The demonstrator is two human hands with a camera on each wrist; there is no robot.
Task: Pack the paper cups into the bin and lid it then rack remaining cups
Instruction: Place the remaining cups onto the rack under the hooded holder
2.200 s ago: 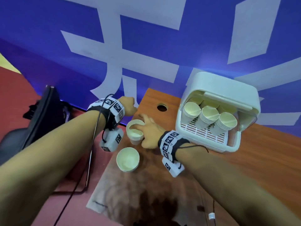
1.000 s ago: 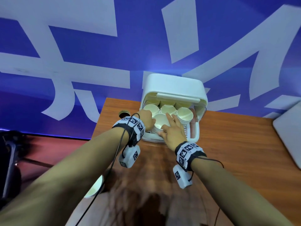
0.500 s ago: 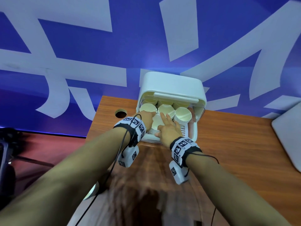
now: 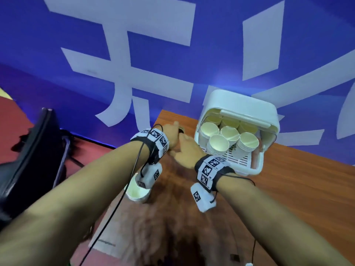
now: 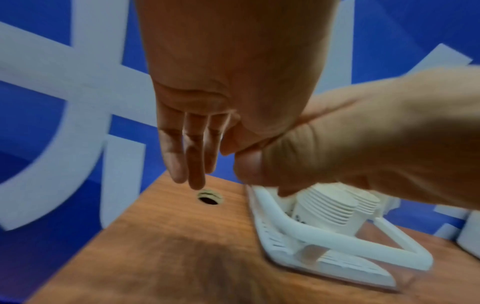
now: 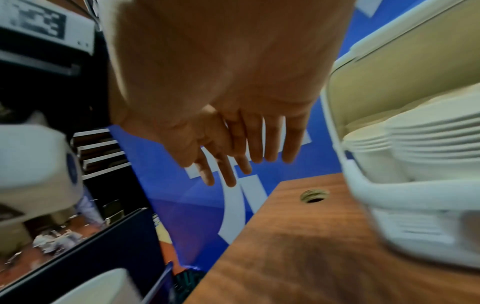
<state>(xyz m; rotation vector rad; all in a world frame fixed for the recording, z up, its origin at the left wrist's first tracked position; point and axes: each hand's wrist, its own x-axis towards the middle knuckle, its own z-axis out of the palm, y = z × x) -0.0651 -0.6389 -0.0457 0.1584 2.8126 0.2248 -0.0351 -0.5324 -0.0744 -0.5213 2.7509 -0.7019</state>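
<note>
White bin (image 4: 238, 120) at the table's (image 4: 288, 198) far edge holds stacked cups (image 4: 219, 144). Left hand (image 4: 173, 136) and right hand (image 4: 187, 152), fingers extended, empty, hover left of it. One cup (image 4: 137, 192) stands nearer.

One bin (image 4: 238, 110) — six cup stacks (image 4: 219, 144) inside — one loose cup (image 4: 136, 192).
</note>
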